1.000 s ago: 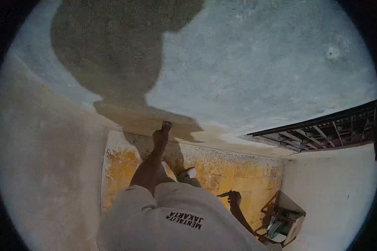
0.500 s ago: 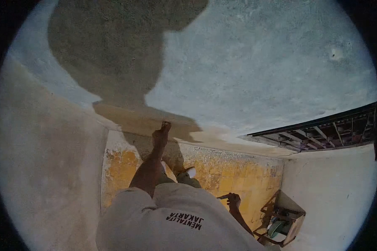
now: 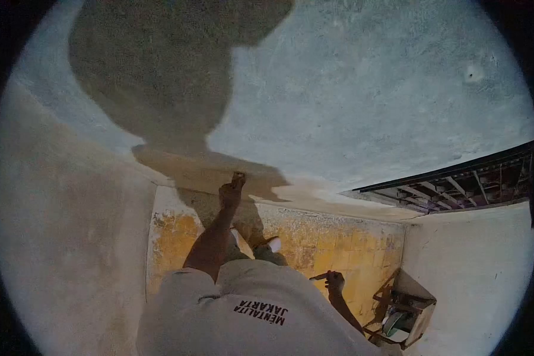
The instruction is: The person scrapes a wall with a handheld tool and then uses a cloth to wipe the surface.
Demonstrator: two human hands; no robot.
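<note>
My left hand [image 3: 229, 194] reaches up to the lower edge of the pale blue wall [image 3: 350, 107]. Its fingers are closed round a small brown flat-ended tool [image 3: 238, 177], whose exact kind I cannot make out. The tool's end is at the wall surface, inside my shadow. Lower and to the right, my right hand [image 3: 334, 281] is held out from my body, gripping a thin dark tool with a flat blade-like end [image 3: 318, 276]. That tool points left, away from the wall.
Worn yellow tiles [image 3: 344, 249] lie below, with my shoe [image 3: 273, 244] on them. A wooden stool-like frame [image 3: 424, 320] with a round green item [image 3: 393, 323] stands at right. A slatted dark opening [image 3: 457, 187] interrupts the wall. A plain wall [image 3: 59, 225] rises at left.
My left hand and its tool have moved slightly to the right along the wall edge. The right hand has barely shifted, and the view has moved a little.
</note>
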